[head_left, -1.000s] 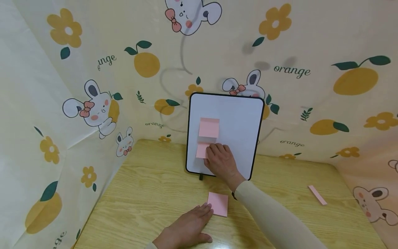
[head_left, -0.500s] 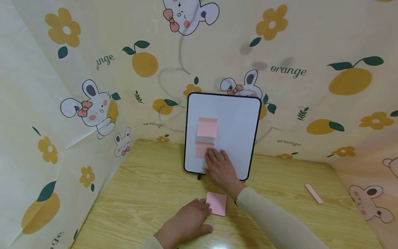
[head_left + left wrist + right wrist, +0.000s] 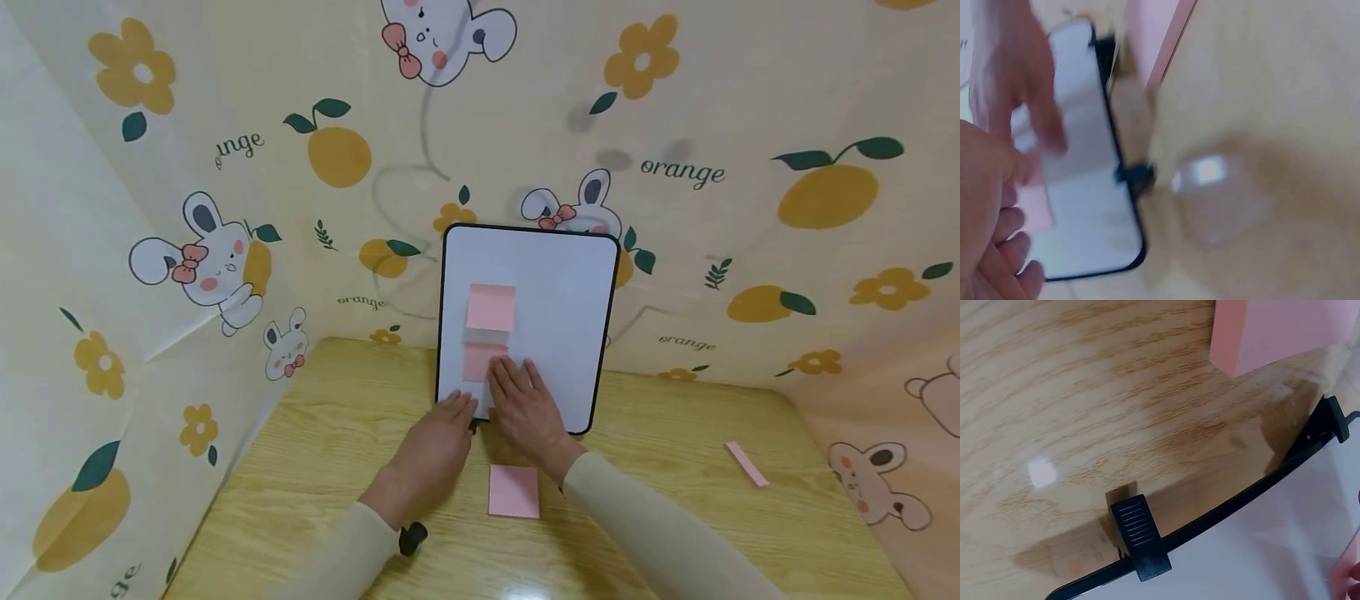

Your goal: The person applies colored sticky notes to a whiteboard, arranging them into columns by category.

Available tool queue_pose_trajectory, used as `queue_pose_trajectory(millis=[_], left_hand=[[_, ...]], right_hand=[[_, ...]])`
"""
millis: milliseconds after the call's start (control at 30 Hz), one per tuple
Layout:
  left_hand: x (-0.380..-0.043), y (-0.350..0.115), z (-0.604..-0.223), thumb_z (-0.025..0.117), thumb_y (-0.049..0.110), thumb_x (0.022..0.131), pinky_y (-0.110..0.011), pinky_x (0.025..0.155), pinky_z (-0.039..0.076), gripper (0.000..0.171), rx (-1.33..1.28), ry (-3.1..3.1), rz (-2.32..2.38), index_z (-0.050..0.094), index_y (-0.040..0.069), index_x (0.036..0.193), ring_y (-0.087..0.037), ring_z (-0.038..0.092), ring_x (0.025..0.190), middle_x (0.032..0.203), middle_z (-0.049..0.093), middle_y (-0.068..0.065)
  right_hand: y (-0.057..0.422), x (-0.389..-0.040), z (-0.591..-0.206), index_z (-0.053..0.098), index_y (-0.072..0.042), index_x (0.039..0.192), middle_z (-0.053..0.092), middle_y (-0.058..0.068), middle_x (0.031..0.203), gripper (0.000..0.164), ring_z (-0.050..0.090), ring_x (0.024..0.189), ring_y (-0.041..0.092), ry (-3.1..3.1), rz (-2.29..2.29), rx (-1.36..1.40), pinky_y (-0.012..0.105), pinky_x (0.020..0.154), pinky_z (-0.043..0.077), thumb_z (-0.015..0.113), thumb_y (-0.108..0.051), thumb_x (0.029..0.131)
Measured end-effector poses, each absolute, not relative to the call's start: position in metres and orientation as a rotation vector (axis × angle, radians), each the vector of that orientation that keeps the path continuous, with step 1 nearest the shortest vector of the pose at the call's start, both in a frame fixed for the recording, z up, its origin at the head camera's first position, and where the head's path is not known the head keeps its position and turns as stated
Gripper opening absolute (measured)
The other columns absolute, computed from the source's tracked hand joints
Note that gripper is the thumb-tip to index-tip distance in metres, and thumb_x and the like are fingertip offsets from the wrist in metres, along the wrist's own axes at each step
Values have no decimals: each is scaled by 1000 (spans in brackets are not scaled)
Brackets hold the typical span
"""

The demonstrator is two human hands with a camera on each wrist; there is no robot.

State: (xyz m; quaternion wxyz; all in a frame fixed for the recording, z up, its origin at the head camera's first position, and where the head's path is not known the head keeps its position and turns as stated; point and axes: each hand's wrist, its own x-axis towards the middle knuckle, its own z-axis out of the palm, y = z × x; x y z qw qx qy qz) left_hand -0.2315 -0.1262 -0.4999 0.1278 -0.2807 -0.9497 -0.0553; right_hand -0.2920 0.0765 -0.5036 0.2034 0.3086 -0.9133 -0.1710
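A small whiteboard (image 3: pixel 558 308) with a black frame leans upright on the table. Two pink sticky notes are on its left half: an upper note (image 3: pixel 491 308) and a lower note (image 3: pixel 476 362). My right hand (image 3: pixel 527 410) lies against the board with its fingers extended, fingertips over the lower note's right part. At the board's bottom left edge is my left hand (image 3: pixel 435 446), its fingers reaching up just below the lower note and holding nothing. A thick pad of pink sticky notes (image 3: pixel 513 492) lies on the table in front of the board.
Black feet (image 3: pixel 1141 537) grip the board's lower edge and stand on the wooden table (image 3: pixel 337 467). A narrow pink strip (image 3: pixel 746 464) lies at the right. Behind rises a patterned cloth backdrop (image 3: pixel 675 250) with rabbits and oranges.
My left hand has left the pad of sticky notes and moved up to the board's lower left edge. The right hand's fingers have straightened and slid slightly down the lower note.
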Motion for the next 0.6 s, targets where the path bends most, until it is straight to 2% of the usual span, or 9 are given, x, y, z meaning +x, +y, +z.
queue_pose_trajectory(millis=[167,333,433,600], left_hand=[[-268,-135,-479,47,47,112,-51,132,24,73,-813,-2840,-105,31,-1,164,-34,23,162,172,29,-18],[-289,-132,-473,33,60,111,-51,135,12,83,-869,-2885,-69,15,3,168,-30,6,165,177,10,-14],[-298,-130,-471,29,62,111,-51,135,8,84,-881,-2892,-50,10,4,169,-28,1,165,178,4,-12],[-307,-133,-470,29,61,111,-51,135,10,82,-892,-2882,14,14,4,168,-28,5,165,177,9,-12]], right_hand=[[74,-292,-503,37,-5,163,30,10,173,73,25,162,26,-2564,-548,844,52,132,24,56,-47,108],[74,-291,-502,28,-6,166,20,9,176,74,15,165,26,-2610,-594,835,52,134,19,50,-48,110],[75,-290,-502,24,-6,167,15,8,176,76,10,165,26,-2627,-580,828,52,134,16,50,-49,110],[83,-287,-501,31,-5,165,22,9,175,75,14,165,27,-2608,-569,836,54,134,16,54,-48,108]])
